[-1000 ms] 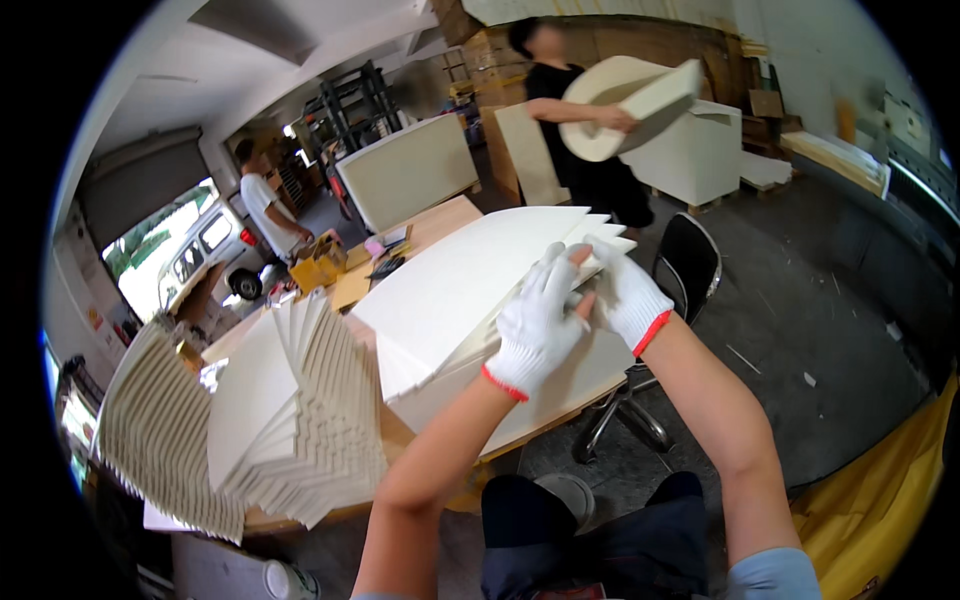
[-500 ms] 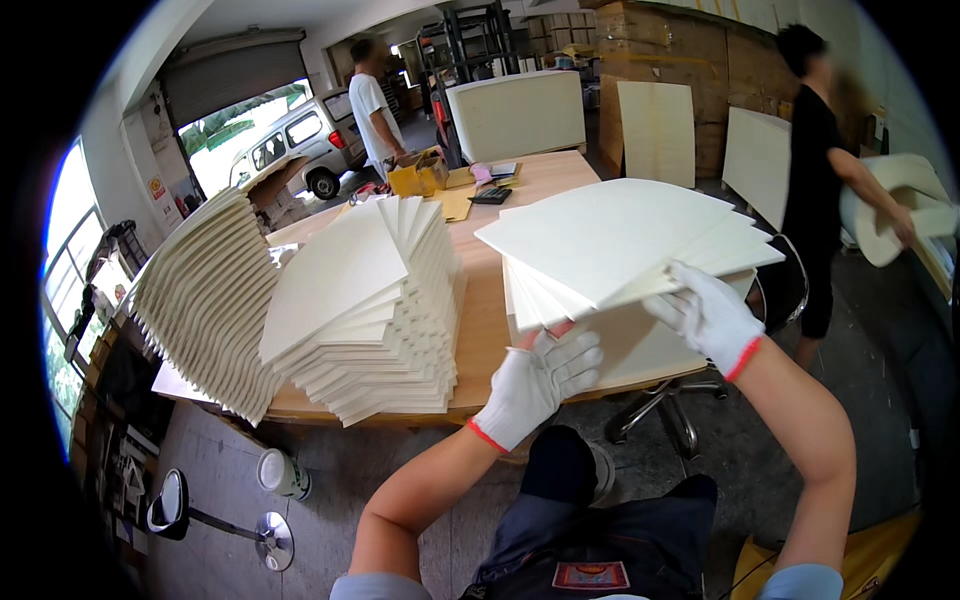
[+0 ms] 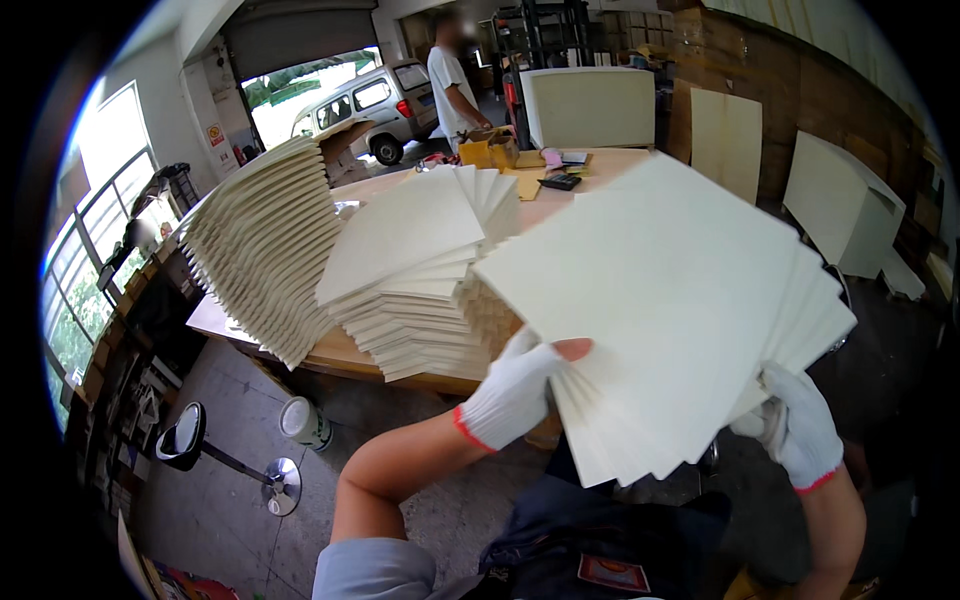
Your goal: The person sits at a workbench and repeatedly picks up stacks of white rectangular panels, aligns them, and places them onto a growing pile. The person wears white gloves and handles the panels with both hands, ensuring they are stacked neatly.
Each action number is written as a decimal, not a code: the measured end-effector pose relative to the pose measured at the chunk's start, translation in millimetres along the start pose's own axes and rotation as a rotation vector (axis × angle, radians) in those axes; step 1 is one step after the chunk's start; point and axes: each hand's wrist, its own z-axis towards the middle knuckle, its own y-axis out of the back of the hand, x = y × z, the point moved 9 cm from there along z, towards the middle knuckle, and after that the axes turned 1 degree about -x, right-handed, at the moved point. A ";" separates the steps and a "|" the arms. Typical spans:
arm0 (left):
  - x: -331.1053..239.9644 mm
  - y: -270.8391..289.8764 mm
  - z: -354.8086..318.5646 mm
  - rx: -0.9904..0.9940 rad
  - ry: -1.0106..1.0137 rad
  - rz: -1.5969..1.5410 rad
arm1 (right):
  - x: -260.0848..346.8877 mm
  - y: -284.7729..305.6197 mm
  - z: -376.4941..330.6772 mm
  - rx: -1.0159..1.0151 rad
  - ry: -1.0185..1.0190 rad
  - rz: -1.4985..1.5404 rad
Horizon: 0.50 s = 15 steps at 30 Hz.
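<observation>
A fanned stack of white foam sheets is raised in front of me, tilted toward me. My left hand, in a white knit glove with a red cuff, grips its left edge with the bare thumb on top; the fingers underneath are hidden. At the lower right edge, my gloved right hand is closed on the same sheets. Just left of them, a thick fanned pile of white sheets rests on the wooden table. A taller wavy stack of white sheets leans at the table's far left.
On the table's far part are a yellow box and a black calculator. A person in a white shirt stands behind it. A white bucket and a round-based stool are on the floor at left. White panels stand at right.
Both hands have lifted the fanned sheets off the table and tilted them toward me. My view has swung right. The person in black at the right is out of sight.
</observation>
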 end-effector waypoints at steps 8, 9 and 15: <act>-143.2 101.6 -27.8 -0.180 -0.631 -0.217 | 16.0 -195.6 121.6 0.354 0.112 0.095; -158.6 117.2 -21.9 -0.203 -0.676 -0.253 | 6.5 -224.6 129.8 0.366 0.104 0.136; -189.3 164.1 -1.6 -0.613 -0.649 0.599 | -58.6 -300.3 207.4 0.376 -0.028 -0.149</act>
